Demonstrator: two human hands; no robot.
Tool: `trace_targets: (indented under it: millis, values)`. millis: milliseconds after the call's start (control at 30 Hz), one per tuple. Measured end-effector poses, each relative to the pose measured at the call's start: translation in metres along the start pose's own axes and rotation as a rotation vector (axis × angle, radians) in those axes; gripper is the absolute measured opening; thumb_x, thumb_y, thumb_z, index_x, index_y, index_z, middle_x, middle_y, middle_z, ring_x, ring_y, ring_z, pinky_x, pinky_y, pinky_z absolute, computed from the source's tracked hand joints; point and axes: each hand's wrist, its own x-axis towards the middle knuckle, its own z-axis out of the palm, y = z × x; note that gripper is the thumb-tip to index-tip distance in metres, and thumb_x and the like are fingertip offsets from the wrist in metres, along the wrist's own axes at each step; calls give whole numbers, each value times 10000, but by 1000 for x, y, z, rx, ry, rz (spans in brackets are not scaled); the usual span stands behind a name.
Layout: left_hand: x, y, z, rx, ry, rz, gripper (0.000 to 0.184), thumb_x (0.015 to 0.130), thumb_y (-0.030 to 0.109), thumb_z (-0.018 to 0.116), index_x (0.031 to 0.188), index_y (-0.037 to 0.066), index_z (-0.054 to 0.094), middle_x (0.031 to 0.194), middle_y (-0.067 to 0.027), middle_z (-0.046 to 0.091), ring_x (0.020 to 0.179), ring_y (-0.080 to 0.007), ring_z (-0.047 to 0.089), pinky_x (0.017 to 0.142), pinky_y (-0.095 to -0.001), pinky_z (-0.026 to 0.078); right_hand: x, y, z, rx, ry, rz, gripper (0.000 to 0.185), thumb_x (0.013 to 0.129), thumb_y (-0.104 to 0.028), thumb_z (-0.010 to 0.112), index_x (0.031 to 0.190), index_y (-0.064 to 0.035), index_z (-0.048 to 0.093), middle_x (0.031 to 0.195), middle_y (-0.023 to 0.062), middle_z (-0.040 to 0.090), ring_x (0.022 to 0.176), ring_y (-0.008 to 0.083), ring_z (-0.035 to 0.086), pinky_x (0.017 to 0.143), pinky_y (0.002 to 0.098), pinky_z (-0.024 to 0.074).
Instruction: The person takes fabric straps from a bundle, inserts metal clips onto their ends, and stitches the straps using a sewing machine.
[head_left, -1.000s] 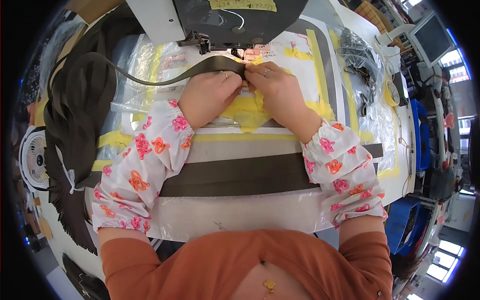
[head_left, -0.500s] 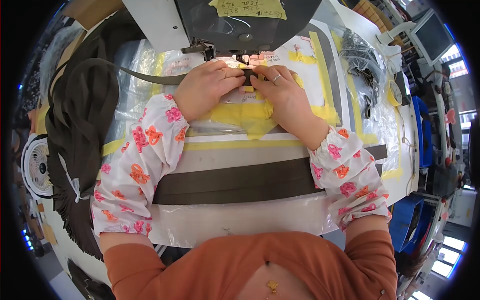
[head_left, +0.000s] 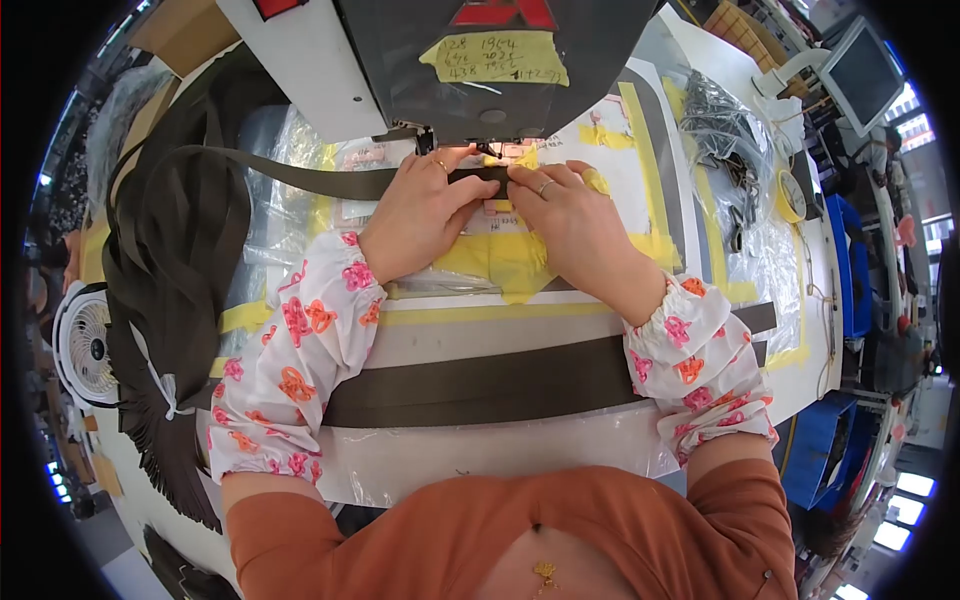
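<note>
A dark strap (head_left: 330, 182) runs from the bundle at the left to below the head of a sewing machine (head_left: 490, 100). My left hand (head_left: 425, 210) holds the strap between thumb and fingers, left of the lit needle area. Close beside it, my right hand (head_left: 575, 215) pinches the strap's end from the right. Under both hands lies a template with yellow tape (head_left: 505, 258) and pink marks. Wider dark straps (head_left: 480, 385) lie flat across the table nearer my body. My fingers partly hide the strap's end.
A large bundle of dark straps (head_left: 180, 220) hangs over the left side, with a white fan (head_left: 92, 345) beyond it. At the right are a plastic bag of dark pieces (head_left: 725, 130), a yellow tape roll (head_left: 791, 196), a monitor (head_left: 862, 75) and blue bins (head_left: 820, 450).
The held strap has gone from raised and bent to lying flatter beneath the machine. Both hands have shifted slightly on it. The view has tilted, showing more of the machine head.
</note>
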Motion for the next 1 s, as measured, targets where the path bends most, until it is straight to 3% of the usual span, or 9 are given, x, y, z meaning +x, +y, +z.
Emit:
trace_targets:
  millis: [133,433,533,633,733,833,1000]
  values:
    - [5,-8,-4,-56,-138,-14,218,802,62,594,1013,100,628,1146,-153,550,1083,-321,498,859,-383,373,3,1,-3,-12,-6,13,194,719,-41,566,910,-15,586,1098,92,576,955,245,555,919,444,421]
    - [3,-8,-6,25,-130,-29,262,816,51,559,1060,115,630,1172,-77,575,1112,-249,516,810,-340,369,2,5,-1,-39,-3,22,226,734,-41,554,958,-17,572,1140,78,564,967,233,554,947,476,394]
    - [2,-9,-6,-44,-142,-79,217,820,87,558,1016,129,642,1134,-72,604,1108,-202,525,924,-410,316,3,4,-3,-50,-14,22,212,740,-43,548,949,-17,576,1135,79,563,961,234,554,938,485,398]
    - [0,-14,1,-24,-99,-47,216,822,86,559,1017,128,642,1140,-58,602,1109,-196,524,924,-428,318,4,3,-6,-80,-36,13,207,742,-46,548,944,-15,578,1133,79,562,947,234,556,928,486,407]
    - [1,-10,1,-19,-94,-68,194,826,91,564,1000,116,646,1121,-65,610,1105,-200,528,919,-414,333,5,3,-1,-89,-9,17,202,735,-46,554,932,-16,588,1106,80,574,916,234,567,913,487,420]
    - [2,-13,1,-67,-55,-18,211,802,34,589,1002,71,645,1092,-109,617,1087,-282,544,880,-359,400,6,6,-3,-81,-37,-9,214,734,-45,555,941,-18,599,1046,82,594,890,233,578,903,485,430]
    - [12,-20,2,-117,-36,-68,174,804,68,600,968,75,656,950,-125,643,897,-289,611,760,-341,463,13,15,4,-103,-30,0,203,740,-41,556,933,-20,617,987,70,608,889,230,584,900,472,436]
